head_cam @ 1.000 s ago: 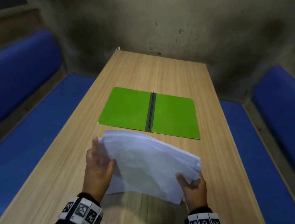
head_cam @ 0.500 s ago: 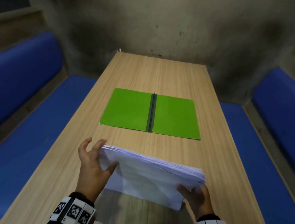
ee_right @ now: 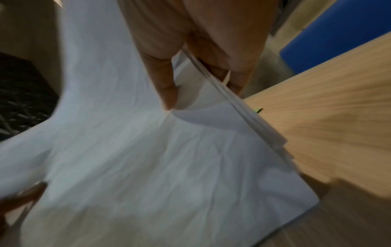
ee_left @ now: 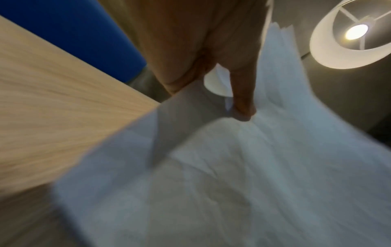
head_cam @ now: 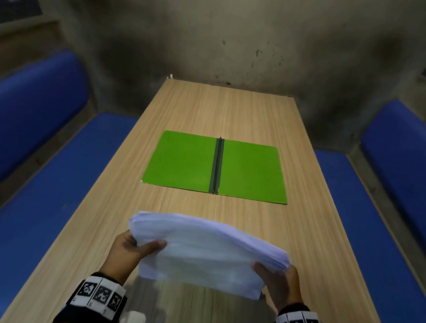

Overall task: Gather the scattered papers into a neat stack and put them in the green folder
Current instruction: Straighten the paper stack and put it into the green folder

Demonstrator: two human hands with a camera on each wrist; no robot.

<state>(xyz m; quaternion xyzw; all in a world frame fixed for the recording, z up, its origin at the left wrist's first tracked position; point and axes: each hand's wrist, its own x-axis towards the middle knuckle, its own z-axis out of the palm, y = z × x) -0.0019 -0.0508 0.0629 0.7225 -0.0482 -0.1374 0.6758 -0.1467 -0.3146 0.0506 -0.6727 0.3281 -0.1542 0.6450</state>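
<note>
Stack of white papers (head_cam: 204, 253): being held above the near part of the wooden table (head_cam: 224, 113), on the near side of the green folder and apart from it, sagging a little at its middle, sheet edges not quite flush. Left hand (head_cam: 129, 252): gripping the stack's left end, thumb lying over the top sheet, remaining fingers hidden beneath. Right hand (head_cam: 281, 281): gripping the stack's right end, thumb pressing on top and fingers curling under the edge, as the right wrist view is showing. Green folder (head_cam: 183, 161): lying open and flat on the table, dark spine running down its middle, both leaves bare. Blue benches (head_cam: 17, 161): flanking the table to the left and right of the folder. Lamp (ee_left: 351, 33): glowing overhead in the left wrist view, which is blurring heavily.
</note>
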